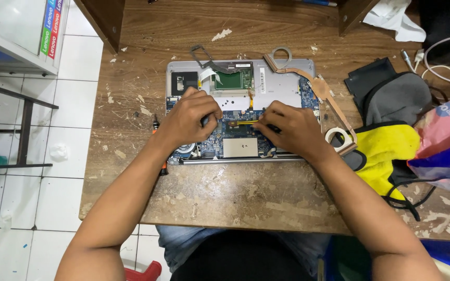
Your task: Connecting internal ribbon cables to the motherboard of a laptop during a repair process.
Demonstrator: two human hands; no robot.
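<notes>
The person is leaning over an opened laptop [240, 112] lying bottom-up in the middle of a worn wooden table [235, 198], its blue circuit board [230, 132] exposed. The left hand [188, 119] is resting on the board's left part with the fingers curled around what looks like a dark, thin tool, though the hand is hiding most of it, so exactly what it is gripping cannot be told. The right hand [290, 130] is pressing down at the board's right part, its fingertips pinching at or beside a thin yellowish strip [247, 123] crossing the centre; whether it is actually clasping the strip is unclear. The board is likely light, stiff and fragile, best held by its edges and not by the chips or connectors, while the strip looks soft and easy to tear. A copper heat pipe [319, 91] is lying tilted across the laptop's right corner, looking thin and bendable. The tabletop is scratched, flaking and strewn with pale chips, so small parts could get lost on it. To the right, a yellow cloth [386, 151], a grey pouch [399, 99] and a pink bag [446, 122] are crowding the edge near white cables [446, 67]. White floor tiles [53, 171] are showing at the left.
</notes>
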